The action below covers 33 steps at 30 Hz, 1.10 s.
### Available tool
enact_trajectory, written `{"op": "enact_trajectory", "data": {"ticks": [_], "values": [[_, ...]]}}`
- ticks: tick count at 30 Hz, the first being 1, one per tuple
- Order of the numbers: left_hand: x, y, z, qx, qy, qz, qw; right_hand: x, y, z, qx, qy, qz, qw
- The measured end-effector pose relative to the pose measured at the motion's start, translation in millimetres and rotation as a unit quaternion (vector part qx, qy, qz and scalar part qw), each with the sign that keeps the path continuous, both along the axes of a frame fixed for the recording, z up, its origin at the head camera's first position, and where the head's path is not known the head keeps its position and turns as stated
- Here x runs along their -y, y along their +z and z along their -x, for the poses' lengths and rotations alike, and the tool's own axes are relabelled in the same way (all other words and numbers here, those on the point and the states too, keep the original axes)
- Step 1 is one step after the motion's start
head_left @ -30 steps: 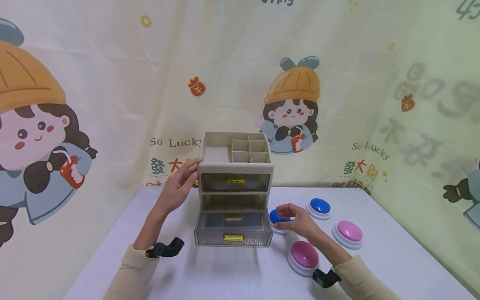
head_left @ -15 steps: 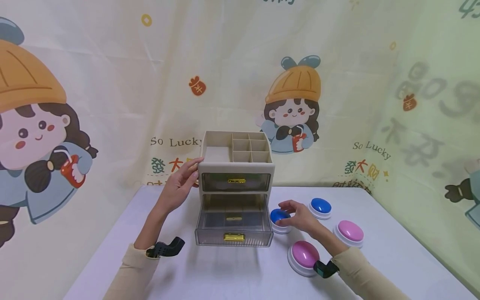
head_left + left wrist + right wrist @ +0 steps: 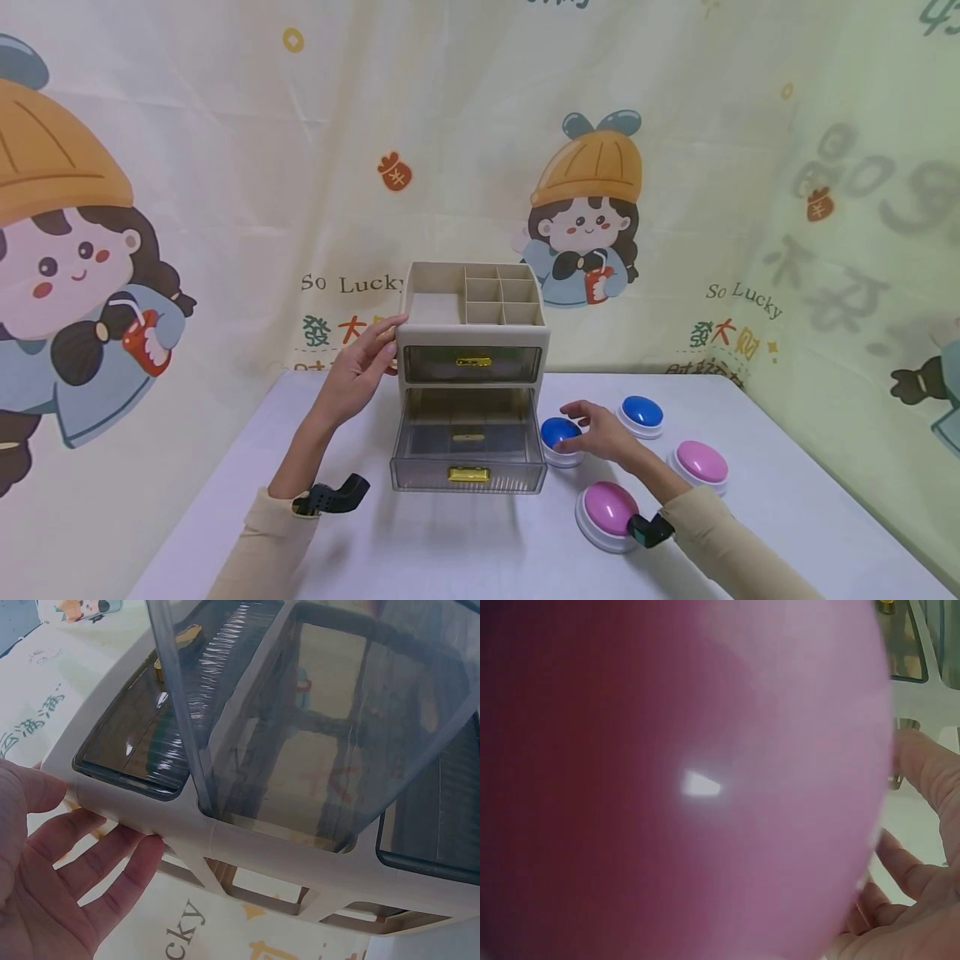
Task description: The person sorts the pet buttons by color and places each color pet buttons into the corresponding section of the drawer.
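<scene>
A beige desktop organizer stands mid-table, with an open-topped compartment tray above clear grey drawers. Its middle drawer is pulled out and looks empty; the upper drawer is closed. My left hand touches the organizer's left side with its fingertips, fingers loosely bent, as the left wrist view also shows. My right hand is beside a blue push button on a white base, fingers apart and curved, thumb overlapping its near edge. In the right wrist view a pink push button hides most of that hand's work.
A second blue push button and a pink one stand farther right on the white table. Another pink button sits below my right forearm, near the wrist camera. A printed cloth hangs behind the table.
My right hand has shifted slightly right, uncovering more of the nearer blue button. The left hand and the pulled-out drawer have stayed in place.
</scene>
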<state>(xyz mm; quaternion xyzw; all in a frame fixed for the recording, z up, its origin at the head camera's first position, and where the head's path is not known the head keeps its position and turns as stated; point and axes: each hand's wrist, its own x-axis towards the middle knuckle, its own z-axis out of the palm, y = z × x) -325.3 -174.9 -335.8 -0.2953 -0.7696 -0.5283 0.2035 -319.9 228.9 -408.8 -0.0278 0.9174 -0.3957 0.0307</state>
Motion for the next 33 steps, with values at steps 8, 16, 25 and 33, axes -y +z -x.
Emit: {"op": "enact_trajectory", "data": {"ticks": [8, 16, 25, 33], "values": [[0.0, -0.2, 0.8, -0.005, -0.001, -0.003, 1.0, -1.6, -0.2, 1.5, 0.021, 0.01, -0.008, 1.0], [-0.2, -0.6, 0.4, -0.004, 0.0, -0.003, 1.0, 0.6, -5.2, 5.7, 0.022, 0.024, -0.032, 0.999], [-0.3, -0.7, 0.8, -0.005, 0.0, -0.002, 1.0, 5.7, -11.0, 2.3, 0.001, 0.006, -0.055, 0.998], [-0.1, -1.6, 1.1, -0.006, -0.003, -0.007, 1.0, 3.2, -13.3, 1.0, -0.012, 0.0, -0.055, 0.998]]}}
